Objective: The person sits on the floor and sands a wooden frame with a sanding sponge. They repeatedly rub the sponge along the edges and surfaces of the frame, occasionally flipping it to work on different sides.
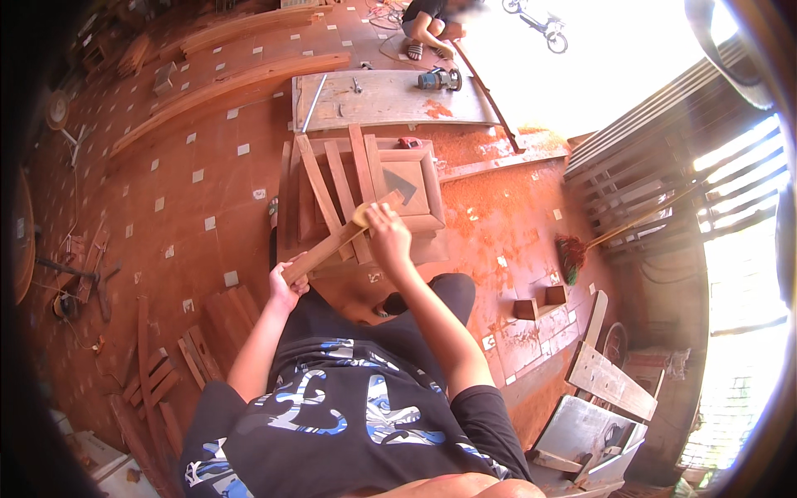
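My left hand (289, 285) grips the near end of a wooden slat (325, 251), which slants up and away to the right. Farther along the slat, my right hand (388, 232) is closed on a yellowish piece of what looks like sandpaper (361, 217) and presses it to the wood. Beneath lie several loose slats (339, 178), side by side across a framed wooden panel (425, 187). A dark triangular piece (402, 184) and a small red tool (408, 143) rest on that panel. The right fingers partly cover the yellowish piece.
Beyond the panel, a low board (374, 100) bears a blue power tool (439, 80); a person (427, 29) crouches behind it. Long planks (224, 98) and stacked slats (154, 382) lie leftward. At right are a broom (573, 253), a small wooden piece (540, 305) and a grey-topped machine (581, 432).
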`<state>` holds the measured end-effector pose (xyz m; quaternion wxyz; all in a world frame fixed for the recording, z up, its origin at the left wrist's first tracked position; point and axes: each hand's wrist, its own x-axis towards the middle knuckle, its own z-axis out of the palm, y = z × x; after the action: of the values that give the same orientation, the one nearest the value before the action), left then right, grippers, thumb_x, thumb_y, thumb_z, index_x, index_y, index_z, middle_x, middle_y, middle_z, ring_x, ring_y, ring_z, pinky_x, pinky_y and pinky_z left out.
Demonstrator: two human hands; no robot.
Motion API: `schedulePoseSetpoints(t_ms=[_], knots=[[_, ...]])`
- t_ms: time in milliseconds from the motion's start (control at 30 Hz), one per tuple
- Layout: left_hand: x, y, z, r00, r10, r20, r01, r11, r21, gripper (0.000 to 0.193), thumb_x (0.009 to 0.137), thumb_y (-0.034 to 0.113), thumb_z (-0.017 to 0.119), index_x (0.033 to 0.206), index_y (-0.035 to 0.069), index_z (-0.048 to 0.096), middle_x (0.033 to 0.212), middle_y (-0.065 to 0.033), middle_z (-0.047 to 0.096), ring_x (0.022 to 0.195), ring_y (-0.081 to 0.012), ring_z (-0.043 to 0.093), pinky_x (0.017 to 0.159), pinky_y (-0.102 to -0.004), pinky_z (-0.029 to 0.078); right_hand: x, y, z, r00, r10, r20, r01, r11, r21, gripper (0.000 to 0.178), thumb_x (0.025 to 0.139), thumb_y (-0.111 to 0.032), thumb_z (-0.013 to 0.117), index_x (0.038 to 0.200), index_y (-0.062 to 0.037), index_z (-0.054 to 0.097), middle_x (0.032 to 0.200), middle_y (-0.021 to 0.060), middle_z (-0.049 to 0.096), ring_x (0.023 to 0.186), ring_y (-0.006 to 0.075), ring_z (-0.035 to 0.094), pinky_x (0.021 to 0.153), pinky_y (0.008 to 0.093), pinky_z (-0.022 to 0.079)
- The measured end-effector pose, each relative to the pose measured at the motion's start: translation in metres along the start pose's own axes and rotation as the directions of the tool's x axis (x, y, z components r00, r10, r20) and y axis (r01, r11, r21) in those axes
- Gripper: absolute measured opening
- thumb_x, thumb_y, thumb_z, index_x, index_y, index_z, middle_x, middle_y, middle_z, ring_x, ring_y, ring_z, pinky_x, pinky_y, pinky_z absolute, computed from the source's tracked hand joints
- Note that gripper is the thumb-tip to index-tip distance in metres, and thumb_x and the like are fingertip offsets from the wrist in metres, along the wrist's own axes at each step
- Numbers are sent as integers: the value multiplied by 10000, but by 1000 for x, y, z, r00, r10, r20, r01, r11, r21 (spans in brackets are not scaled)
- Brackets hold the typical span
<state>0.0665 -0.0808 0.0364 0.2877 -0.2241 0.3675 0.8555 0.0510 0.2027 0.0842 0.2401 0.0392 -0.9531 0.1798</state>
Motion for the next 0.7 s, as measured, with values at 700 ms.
schedulePoseSetpoints(t_ms=[700], knots=[[3, 0, -6, 1000, 3, 2, -3, 1000, -27, 506, 936, 287, 408, 1297, 50, 669, 569, -15, 358, 471, -156, 333, 488, -320, 299, 27, 27, 4, 999, 23, -43, -30, 985, -171, 394, 838, -18, 601, 1219, -29, 697, 1305, 133, 717, 1269, 326, 646, 1071, 415, 522]])
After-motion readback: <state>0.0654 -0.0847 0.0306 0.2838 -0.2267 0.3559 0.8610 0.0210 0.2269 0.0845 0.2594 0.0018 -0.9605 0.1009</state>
